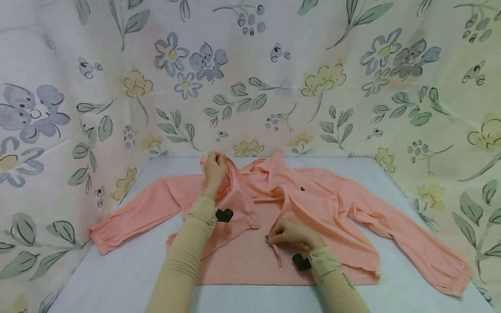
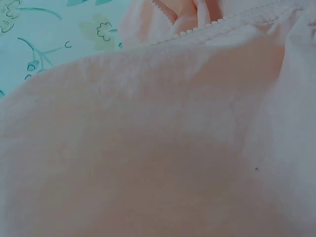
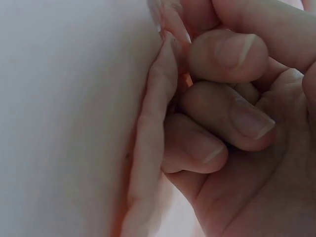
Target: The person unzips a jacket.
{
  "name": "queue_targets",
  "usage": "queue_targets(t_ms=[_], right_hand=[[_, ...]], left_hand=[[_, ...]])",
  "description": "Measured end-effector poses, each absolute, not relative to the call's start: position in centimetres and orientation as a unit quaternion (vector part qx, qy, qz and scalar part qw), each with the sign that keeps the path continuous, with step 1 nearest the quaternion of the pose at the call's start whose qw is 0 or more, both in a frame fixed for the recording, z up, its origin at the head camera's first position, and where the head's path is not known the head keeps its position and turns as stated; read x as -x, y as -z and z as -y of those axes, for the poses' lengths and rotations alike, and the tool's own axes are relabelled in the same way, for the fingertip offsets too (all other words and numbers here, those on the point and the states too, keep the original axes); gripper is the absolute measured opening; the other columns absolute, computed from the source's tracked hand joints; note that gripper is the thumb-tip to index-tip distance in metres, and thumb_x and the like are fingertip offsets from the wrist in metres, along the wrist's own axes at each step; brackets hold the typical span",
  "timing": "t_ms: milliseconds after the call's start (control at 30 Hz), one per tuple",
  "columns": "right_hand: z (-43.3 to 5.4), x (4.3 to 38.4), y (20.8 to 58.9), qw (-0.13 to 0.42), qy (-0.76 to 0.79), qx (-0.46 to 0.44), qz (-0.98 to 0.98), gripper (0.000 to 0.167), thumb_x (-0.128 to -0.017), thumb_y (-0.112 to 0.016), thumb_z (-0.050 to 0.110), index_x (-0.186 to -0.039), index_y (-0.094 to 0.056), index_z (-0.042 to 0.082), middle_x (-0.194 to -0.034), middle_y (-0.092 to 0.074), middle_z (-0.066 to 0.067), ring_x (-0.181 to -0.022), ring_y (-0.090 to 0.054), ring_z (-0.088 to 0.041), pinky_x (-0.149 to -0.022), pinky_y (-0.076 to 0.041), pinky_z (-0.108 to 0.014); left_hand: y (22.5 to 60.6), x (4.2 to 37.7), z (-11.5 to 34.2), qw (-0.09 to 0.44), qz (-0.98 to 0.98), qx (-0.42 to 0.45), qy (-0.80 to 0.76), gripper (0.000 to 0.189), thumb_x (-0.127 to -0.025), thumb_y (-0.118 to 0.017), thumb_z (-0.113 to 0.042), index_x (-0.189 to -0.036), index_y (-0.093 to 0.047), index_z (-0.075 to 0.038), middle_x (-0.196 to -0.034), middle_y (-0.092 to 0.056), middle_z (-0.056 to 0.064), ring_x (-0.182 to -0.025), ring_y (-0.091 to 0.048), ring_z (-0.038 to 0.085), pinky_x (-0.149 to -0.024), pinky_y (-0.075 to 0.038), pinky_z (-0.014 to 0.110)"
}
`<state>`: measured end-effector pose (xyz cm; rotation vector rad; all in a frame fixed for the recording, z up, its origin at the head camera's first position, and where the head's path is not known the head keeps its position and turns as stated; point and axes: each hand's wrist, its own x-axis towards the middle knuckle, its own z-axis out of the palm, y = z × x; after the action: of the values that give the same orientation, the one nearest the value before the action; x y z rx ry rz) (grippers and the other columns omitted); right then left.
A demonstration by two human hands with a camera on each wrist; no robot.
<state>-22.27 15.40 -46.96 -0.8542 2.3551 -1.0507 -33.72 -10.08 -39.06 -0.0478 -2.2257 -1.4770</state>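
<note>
A peach-pink zip jacket (image 1: 313, 195) lies spread with its front parted and both sleeves stretched outward. My left hand (image 1: 215, 170) grips the left front panel near the collar and holds it raised. In the left wrist view, fabric (image 2: 148, 148) fills most of the picture, and a strip of zipper teeth (image 2: 212, 25) runs along the top. Low on the other front edge, my right hand (image 1: 295, 233) pinches the cloth by the zipper end, where a thin strip (image 1: 277, 255) hangs down. The right wrist view shows its curled fingers (image 3: 224, 123) against a gathered hem (image 3: 150, 133).
The jacket rests on a white table (image 1: 113, 278). One sleeve (image 1: 133, 217) reaches toward the left edge, the other (image 1: 415, 243) toward the right front. Flower-printed curtains (image 1: 250, 87) stand behind and at both sides. A dark wrist camera (image 1: 224, 215) sits on each sleeved forearm.
</note>
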Motion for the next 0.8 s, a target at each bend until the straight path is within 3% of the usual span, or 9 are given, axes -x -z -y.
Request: queue_targets(t_ms=[433,800], right_hand=[[-15.4,21.5,46.4,0.258,0.383,0.281,-0.842,0.027,-0.082,-0.072,0.023,-0.061,-0.06,0.01,-0.054,-0.04,0.01,-0.048,-0.03,-0.005,-0.047,-0.026,-0.022],[-15.4,21.5,46.2,0.263,0.356,0.285,-0.85,0.03,-0.08,-0.074,0.026,-0.058,-0.059,0.01,-0.05,-0.037,0.009,-0.044,-0.027,-0.005,-0.045,-0.024,-0.022]], left_hand=[[39.9,33.5,10.0,0.202,0.826,0.032,0.526,0.018,-0.099,-0.045,-0.017,-0.096,-0.055,-0.001,-0.083,-0.052,0.012,-0.069,-0.048,0.024,-0.062,-0.039,0.033],[40.8,33.6,9.5,0.211,0.839,0.062,0.498,0.017,-0.095,-0.051,-0.012,-0.088,-0.06,0.0,-0.08,-0.052,0.012,-0.073,-0.048,0.024,-0.064,-0.039,0.034]])
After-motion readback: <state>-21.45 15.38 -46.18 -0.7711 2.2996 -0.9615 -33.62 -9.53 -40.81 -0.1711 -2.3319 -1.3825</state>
